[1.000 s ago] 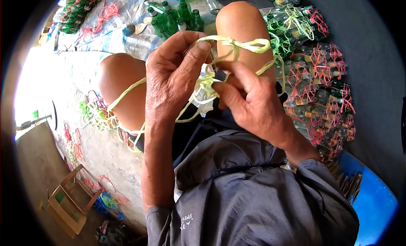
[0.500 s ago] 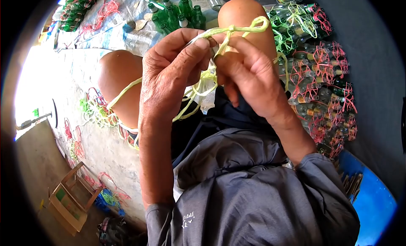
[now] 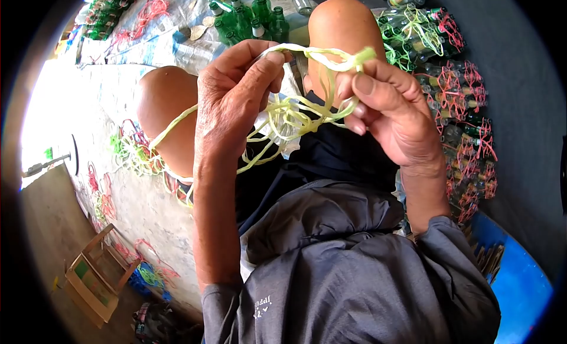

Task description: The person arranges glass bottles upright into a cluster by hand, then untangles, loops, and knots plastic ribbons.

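Note:
A pale yellow-green plastic cord [image 3: 331,55] stretches between my two hands above the lap. My left hand [image 3: 239,87] pinches one part of it between thumb and forefinger. On the other side, my right hand [image 3: 396,107] grips the cord near a knotted, frayed bit, its fingers curled and the thumb pointing up. Below them hangs a tangle of the same cord [image 3: 295,113], knotted like a loose net, over a clear, glassy or plastic-looking thing that is mostly hidden. One strand runs left across the bare knee [image 3: 168,104].
Green glass bottles [image 3: 254,19] stand on the sheet beyond the knees. Rows of bottles bound in pink cord [image 3: 455,113] lie at the right. Loose cords [image 3: 139,155] lie by the left knee. A wooden frame with cardboard [image 3: 97,279] is at lower left, a blue surface [image 3: 520,279] at lower right.
My right hand has moved right and turned palm-up, away from my left hand, drawing the cord out between them. The loop at the top is now pulled narrower. My left hand stays nearly in place.

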Tool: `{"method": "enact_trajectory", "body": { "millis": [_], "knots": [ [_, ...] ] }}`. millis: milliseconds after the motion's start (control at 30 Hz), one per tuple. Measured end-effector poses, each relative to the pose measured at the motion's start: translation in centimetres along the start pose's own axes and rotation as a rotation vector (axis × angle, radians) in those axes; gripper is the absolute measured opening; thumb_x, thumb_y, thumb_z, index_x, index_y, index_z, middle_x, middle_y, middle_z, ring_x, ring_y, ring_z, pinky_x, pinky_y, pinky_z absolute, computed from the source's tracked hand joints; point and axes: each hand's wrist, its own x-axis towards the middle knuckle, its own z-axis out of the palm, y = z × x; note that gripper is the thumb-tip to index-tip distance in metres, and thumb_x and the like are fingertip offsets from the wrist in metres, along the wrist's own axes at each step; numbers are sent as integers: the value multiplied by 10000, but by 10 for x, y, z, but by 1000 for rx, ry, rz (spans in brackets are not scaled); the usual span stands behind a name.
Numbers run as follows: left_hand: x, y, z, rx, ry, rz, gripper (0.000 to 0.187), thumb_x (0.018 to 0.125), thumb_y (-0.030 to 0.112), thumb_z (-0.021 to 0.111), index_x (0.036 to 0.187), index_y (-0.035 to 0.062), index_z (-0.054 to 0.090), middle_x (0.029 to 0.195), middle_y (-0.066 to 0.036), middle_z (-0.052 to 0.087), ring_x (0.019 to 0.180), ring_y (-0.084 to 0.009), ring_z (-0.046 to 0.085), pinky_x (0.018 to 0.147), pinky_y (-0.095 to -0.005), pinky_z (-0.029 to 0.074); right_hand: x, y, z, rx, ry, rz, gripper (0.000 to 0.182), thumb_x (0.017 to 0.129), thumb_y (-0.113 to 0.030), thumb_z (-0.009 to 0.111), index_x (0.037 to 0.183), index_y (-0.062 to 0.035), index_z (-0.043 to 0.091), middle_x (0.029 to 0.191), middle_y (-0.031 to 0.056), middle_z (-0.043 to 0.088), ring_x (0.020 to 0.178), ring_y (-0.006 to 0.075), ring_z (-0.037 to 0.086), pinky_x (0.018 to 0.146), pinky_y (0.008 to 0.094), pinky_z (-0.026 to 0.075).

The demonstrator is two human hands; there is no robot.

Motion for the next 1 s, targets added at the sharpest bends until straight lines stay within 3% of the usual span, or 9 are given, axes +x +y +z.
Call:
{"method": "enact_trajectory", "body": {
  "millis": [100,200,333,367,467,500,633,833,1000],
  "knots": [
    [-1,-4,2,73,-10,61,191,1025,142,676,1115,-17,732,785,50,615,637,-2,440,550,-168,316,3,1,-6,-95,-5,-119,213,1063,-193,617,1095,-11,722,1028,78,728,933,125,663,850,281,540],
    [0,-7,2,116,-2,66,197,1023,150,681,1107,-20,736,779,47,610,635,-1,440,547,-172,317,3,-6,-12,-38,-55,-77,248,1080,-229,595,1105,-4,696,998,84,725,928,135,667,886,298,546],
    [2,-11,0,131,16,89,202,1020,146,682,1107,-28,736,785,41,611,640,-6,446,557,-174,324,0,-10,-10,68,-69,-21,266,1096,-253,570,1058,-9,668,786,29,634,703,122,614,809,332,586],
    [3,-12,-1,131,19,83,205,1021,145,681,1115,-30,733,785,41,610,641,-8,449,560,-174,327,-1,-9,-7,34,5,-51,267,1094,-261,576,1057,-14,671,712,-15,559,599,80,513,703,307,565],
    [5,-14,-4,128,15,70,207,1017,127,668,1126,-39,726,786,29,618,675,-27,490,597,-192,367,-4,-16,-10,34,109,40,269,1090,-264,584,1055,-13,676,697,-39,522,584,44,438,624,263,497],
    [4,-14,-4,122,6,69,201,1012,111,660,1121,-44,724,786,18,629,706,-41,525,627,-209,401,-4,-15,-9,-4,146,18,267,1091,-260,586,1040,-18,686,691,-50,500,577,22,390,541,216,395],
    [-1,-6,2,208,-37,31,231,997,82,643,1189,-30,704,812,2,655,759,-56,572,690,-227,460,-5,-14,-10,-80,167,4,252,1090,-244,592,1031,-25,703,701,-60,506,572,-6,388,474,165,292],
    [-4,-2,9,284,-207,86,336,956,113,770,1264,4,692,1002,-1,685,820,-52,601,714,-222,482,-7,-12,-14,-92,155,25,235,1085,-241,604,1097,-36,719,695,-58,507,566,-9,392,458,163,278],
    [-8,1,18,255,-229,111,306,970,144,769,1224,-14,704,956,-15,708,856,-55,630,736,-213,484,-6,-10,-12,-158,159,33,284,1088,-270,592,1145,-28,729,701,-63,499,581,-8,395,456,158,265]
  ]
}}
